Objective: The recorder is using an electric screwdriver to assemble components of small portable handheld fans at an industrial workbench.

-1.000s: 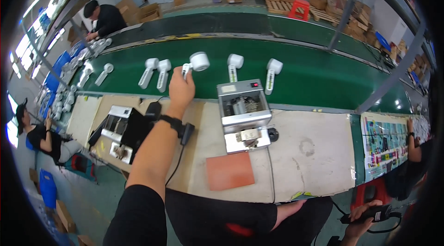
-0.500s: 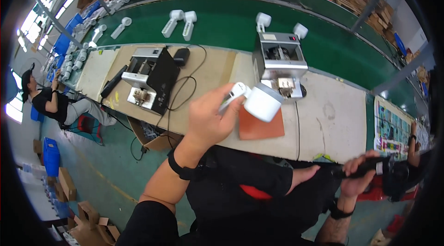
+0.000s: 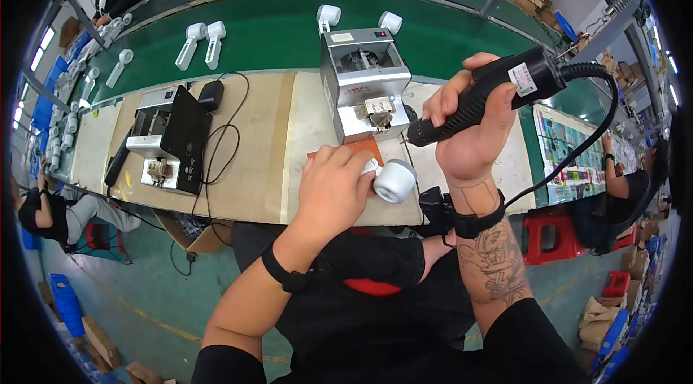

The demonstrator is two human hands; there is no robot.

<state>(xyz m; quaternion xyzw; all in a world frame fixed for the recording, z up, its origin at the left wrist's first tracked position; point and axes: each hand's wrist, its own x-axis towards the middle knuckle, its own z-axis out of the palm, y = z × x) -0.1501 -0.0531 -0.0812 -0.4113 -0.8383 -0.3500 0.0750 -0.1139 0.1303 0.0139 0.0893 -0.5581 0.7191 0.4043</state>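
Raised since prev. frame: black driver (image 3: 498, 95), grasped in my R hand (image 3: 473, 135) — white round-headed device (image 3: 395, 182), held by handle in my L hand (image 3: 336, 185), near orange mat (image 3: 367, 147) — loose grip could let driver skid.

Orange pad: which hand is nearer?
Left. The left hand, holding a white device, partly hides the orange pad; the right hand, gripping a black power tool, is off to its right.
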